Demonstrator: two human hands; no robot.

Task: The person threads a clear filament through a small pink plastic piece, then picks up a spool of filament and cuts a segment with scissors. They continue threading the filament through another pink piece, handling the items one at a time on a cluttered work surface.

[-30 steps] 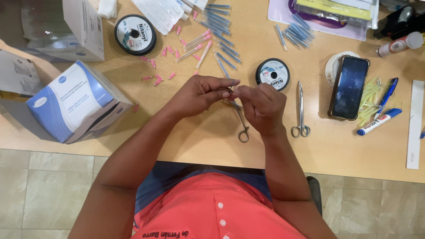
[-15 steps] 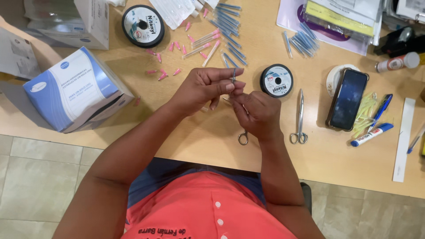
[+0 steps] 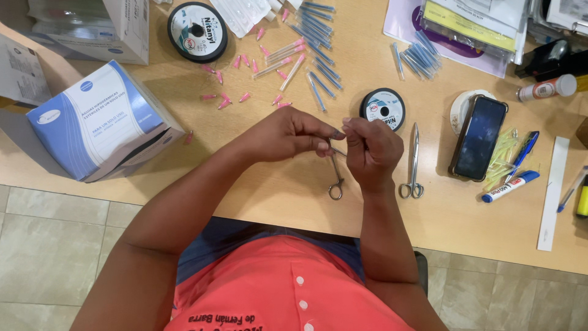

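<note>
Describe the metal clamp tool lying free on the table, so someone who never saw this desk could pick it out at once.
Start from the dark phone lying face up on the right of the wooden table. Just to the left of it, beside the right hand, lies a slim scissor-like metal clamp, finger rings toward the person. Unlike the similar tool hanging between the hands, no hand touches this one.

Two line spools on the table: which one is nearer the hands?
The smaller spool, just above the right hand. The larger spool lies far off near the white box.
</note>
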